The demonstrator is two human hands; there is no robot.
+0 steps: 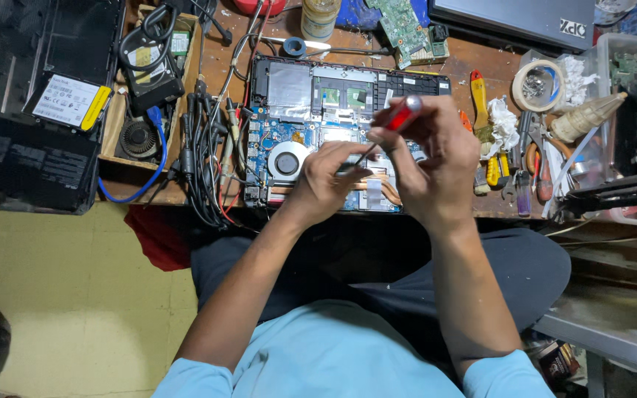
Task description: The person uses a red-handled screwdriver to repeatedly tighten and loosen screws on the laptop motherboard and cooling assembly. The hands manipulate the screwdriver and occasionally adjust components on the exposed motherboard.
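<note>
An opened laptop [300,96] lies on the wooden bench with its board, round fan [287,161] and copper heat pipes [386,188] bare. My right hand [429,158] grips a red-handled screwdriver [401,116], its shaft slanting down and left toward the board. My left hand [324,180] rests over the middle of the board with its fingertips at the screwdriver's tip. What lies under the tip is hidden by my fingers.
A bundle of black cables and probes [204,147] lies left of the laptop. A wooden box [123,110] holds a power adapter and a small fan. Pliers, screwdrivers and a tape roll [538,85] crowd the right side. Black laptop covers [31,155] lie at far left.
</note>
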